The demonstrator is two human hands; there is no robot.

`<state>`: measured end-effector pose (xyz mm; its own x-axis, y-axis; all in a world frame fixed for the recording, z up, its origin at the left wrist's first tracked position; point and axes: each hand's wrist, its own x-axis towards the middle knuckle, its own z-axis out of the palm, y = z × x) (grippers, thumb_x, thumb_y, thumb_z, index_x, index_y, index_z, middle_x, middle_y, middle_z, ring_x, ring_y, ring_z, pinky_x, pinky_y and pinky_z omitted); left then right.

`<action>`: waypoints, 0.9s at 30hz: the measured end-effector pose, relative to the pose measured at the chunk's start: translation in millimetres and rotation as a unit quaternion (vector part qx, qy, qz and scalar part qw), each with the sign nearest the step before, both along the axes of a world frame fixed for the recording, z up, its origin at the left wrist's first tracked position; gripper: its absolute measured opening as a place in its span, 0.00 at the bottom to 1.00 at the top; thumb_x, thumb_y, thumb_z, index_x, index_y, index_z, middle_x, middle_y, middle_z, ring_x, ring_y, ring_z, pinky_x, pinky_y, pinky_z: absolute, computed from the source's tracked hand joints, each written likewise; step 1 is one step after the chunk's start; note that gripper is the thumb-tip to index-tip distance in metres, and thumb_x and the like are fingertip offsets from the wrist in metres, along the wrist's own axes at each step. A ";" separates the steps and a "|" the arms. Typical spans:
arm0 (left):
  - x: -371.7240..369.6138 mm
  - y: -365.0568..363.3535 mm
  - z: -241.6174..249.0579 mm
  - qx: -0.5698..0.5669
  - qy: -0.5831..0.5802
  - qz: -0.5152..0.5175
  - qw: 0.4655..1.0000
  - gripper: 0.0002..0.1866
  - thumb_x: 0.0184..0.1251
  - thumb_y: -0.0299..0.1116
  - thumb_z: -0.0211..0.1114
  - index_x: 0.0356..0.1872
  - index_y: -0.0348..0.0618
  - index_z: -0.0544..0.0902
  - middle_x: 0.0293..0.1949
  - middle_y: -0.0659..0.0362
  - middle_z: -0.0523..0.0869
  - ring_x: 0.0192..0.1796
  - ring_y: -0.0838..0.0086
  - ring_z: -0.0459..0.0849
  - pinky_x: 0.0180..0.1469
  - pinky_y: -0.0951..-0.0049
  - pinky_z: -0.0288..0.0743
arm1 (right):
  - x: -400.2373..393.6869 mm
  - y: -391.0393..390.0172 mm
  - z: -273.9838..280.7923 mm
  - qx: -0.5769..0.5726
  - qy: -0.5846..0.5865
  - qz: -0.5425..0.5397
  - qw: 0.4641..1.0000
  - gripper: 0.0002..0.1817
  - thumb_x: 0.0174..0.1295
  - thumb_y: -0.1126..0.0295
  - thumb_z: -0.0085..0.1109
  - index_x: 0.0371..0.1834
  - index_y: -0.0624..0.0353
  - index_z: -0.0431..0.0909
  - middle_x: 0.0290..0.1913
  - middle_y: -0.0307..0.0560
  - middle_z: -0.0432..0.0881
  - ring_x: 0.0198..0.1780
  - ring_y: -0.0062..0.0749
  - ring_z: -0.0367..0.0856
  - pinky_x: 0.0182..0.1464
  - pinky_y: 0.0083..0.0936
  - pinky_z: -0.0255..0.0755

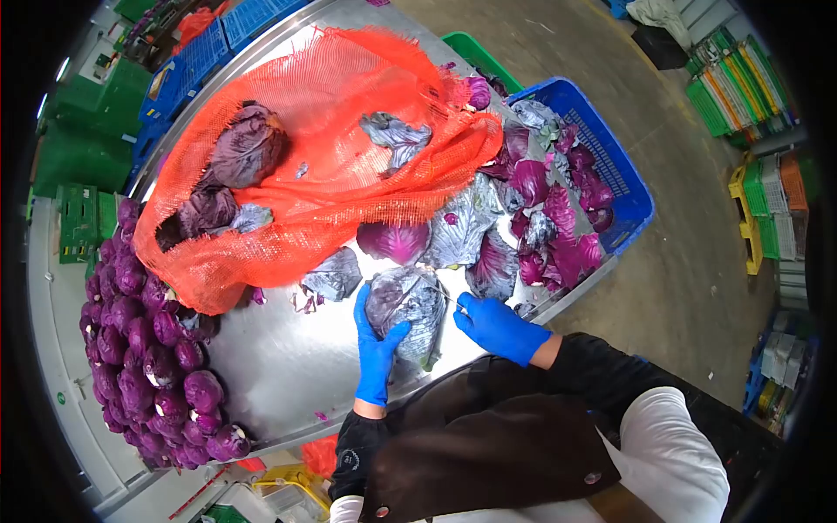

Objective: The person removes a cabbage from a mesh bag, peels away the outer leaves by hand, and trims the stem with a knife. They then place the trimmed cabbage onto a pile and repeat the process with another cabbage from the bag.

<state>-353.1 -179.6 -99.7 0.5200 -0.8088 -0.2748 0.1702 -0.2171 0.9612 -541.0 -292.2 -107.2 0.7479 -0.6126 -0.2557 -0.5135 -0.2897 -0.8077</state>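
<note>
cupping cabbage (408,307) near wearer's edge of tabletop (275,375) with left hand (377,350); gripping thin blade (450,300) in right hand (500,329). probably heavy, firm, loose-leaved; best palmed round the side.

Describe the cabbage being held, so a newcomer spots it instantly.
Start at the steel table with the red mesh bag sprawled across it. On the bag's near side, toward the wearer, is a dull grey-purple cabbage. Unlike the loose leaves beside it and the glossy purple heads at picture left, it is cupped in the blue-gloved left hand.
</note>
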 end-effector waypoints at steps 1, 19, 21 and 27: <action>1.3 -0.2 -2.8 -0.009 0.005 -0.001 1.000 0.48 0.49 0.28 0.73 0.71 0.42 0.55 0.68 0.52 0.62 0.67 0.64 0.64 0.70 0.65 0.57 | 3.2 -1.9 -1.7 -0.004 0.026 0.007 1.000 0.13 0.66 0.63 0.50 0.41 0.64 0.69 0.24 0.66 0.77 0.29 0.63 0.78 0.29 0.50 0.69; -3.4 -4.6 1.6 -0.033 -0.029 -0.019 0.999 0.45 0.51 0.27 0.72 0.70 0.41 0.57 0.68 0.53 0.63 0.68 0.65 0.63 0.70 0.65 0.55 | 19.6 -13.1 -18.4 -0.108 0.110 0.103 0.983 0.08 0.56 0.75 0.50 0.37 0.68 0.71 0.30 0.66 0.80 0.35 0.57 0.82 0.36 0.44 0.75; -6.6 0.8 0.1 -0.032 -0.008 -0.023 0.999 0.44 0.52 0.27 0.71 0.70 0.41 0.57 0.68 0.53 0.63 0.68 0.65 0.63 0.70 0.65 0.55 | 14.0 -10.5 -25.0 -0.058 0.099 0.081 0.990 0.11 0.62 0.69 0.47 0.40 0.68 0.69 0.29 0.64 0.80 0.33 0.60 0.81 0.35 0.51 0.72; -1.5 -2.4 -5.5 -0.012 0.050 0.000 0.999 0.45 0.50 0.29 0.72 0.70 0.41 0.58 0.67 0.53 0.64 0.68 0.65 0.64 0.70 0.64 0.55 | 26.5 -12.2 -72.0 -0.120 0.121 0.069 0.983 0.11 0.57 0.73 0.50 0.41 0.66 0.69 0.28 0.63 0.80 0.31 0.56 0.82 0.34 0.44 0.75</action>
